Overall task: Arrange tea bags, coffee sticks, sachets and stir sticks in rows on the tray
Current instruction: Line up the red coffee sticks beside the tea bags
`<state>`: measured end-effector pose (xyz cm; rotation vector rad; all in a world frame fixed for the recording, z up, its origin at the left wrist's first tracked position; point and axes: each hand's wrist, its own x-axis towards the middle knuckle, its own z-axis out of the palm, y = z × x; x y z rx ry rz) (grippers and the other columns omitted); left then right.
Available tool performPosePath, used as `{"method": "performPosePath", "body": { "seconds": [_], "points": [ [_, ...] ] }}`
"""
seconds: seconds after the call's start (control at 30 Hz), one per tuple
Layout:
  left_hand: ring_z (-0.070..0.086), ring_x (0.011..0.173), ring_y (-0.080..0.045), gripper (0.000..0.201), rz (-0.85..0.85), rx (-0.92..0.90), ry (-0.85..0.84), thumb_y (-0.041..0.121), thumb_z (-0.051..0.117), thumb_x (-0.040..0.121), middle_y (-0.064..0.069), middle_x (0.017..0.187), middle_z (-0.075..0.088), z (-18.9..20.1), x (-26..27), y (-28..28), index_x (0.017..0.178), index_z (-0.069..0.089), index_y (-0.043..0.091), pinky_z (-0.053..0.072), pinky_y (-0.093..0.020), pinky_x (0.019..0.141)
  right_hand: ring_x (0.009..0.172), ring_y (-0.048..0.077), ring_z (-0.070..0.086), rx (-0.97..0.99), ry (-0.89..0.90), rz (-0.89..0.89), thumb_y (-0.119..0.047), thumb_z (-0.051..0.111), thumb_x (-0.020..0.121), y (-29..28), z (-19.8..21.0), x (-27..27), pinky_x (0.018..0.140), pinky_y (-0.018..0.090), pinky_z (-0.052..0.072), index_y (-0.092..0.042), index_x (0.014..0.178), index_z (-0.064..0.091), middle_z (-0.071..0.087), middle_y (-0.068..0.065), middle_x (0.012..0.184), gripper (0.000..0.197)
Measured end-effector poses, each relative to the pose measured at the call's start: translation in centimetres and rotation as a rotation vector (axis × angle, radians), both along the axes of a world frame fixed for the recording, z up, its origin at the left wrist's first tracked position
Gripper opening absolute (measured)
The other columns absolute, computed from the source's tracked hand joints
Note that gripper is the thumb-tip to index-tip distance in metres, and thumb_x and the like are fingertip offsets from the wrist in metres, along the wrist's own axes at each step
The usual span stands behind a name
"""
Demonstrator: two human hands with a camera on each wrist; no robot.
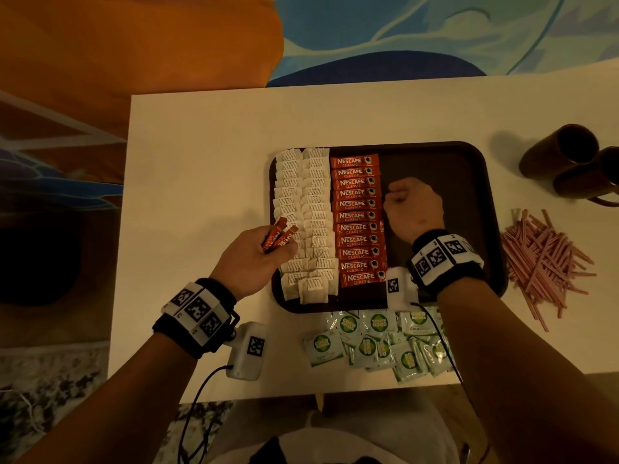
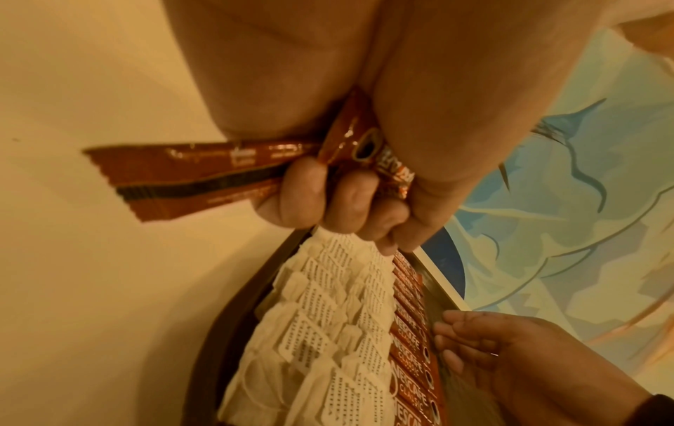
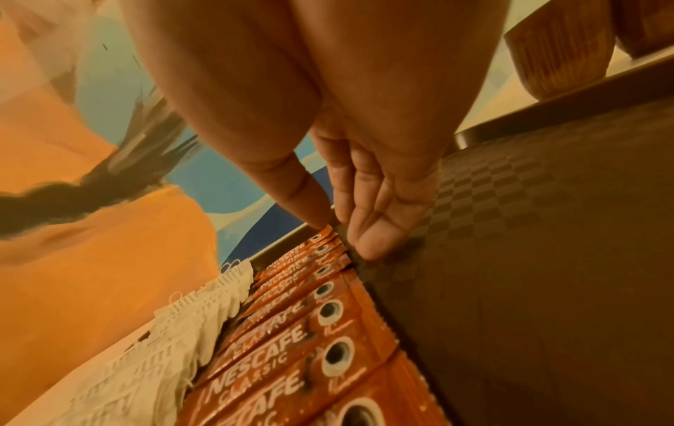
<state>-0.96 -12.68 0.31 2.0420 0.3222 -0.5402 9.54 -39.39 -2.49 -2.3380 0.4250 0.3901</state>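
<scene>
Head view: left hand point(image 1: 253, 256) grips light, crinkly spare coffee sticks point(image 1: 279, 234), best pinched mid-length; right hand point(image 1: 412, 209) fingers, loosely curled, nudge the row's ends.

Red coffee sticks point(image 1: 357, 217) (white lettering), dark checkered tray point(image 1: 469, 182).

White table point(image 1: 201, 155), orange-blue patterned floor point(image 1: 134, 45)

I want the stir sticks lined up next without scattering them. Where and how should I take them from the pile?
Pinch a few stir sticks at mid-length, coming from above on the pile's tray side. They lie crisscrossed and flat on the table, so a middle pinch probably keeps them level.
</scene>
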Motion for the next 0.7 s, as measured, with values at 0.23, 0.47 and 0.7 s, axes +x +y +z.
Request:
{"method": "performPosePath", "body": {
  "seconds": [0.23, 0.47, 0.7],
  "points": [
    [0.049, 0.06, -0.012, 0.029, 0.011, -0.011, -0.003, 0.037, 0.068, 0.095, 0.0, 0.065, 0.056, -0.1, 0.0, 0.0, 0.087, 0.066, 0.01, 0.043, -0.034, 0.067, 0.105, 0.014, 0.065, 0.026, 0.001, -0.007, -0.018, 0.064, 0.098, 0.4, 0.0, 1.0, 0.092, 0.033, 0.056, -0.018, 0.128, 0.062, 0.069, -0.002, 0.119, 0.03],
    [0.058, 0.065, -0.014, 0.023, 0.027, -0.016, -0.002, 0.039, 0.068, 0.095, -0.001, 0.07, 0.064, -0.4, 0.1, 0.3, 0.092, 0.071, 0.016, 0.048, -0.037, 0.072, 0.107, 0.014, 0.065, 0.026, -0.001, -0.027, -0.019, 0.063, 0.098, 0.4, -0.3, 2.5, 0.092, 0.032, 0.055, -0.02, 0.128, 0.062, 0.068, -0.003, 0.121, 0.03],
    [0.045, 0.051, -0.002, 0.027, 0.039, 0.014, -0.008, 0.038, 0.068, 0.095, 0.01, 0.056, 0.053, -0.7, 0.2, 0.3, 0.09, 0.069, 0.011, 0.04, -0.029, 0.062, 0.103, 0.013, 0.064, -0.007, -0.025, -0.03, -0.019, 0.061, 0.098, 0.3, -0.6, 3.6, 0.083, 0.025, 0.051, -0.02, 0.127, 0.063, 0.068, -0.002, 0.121, 0.029]
  ]
}}
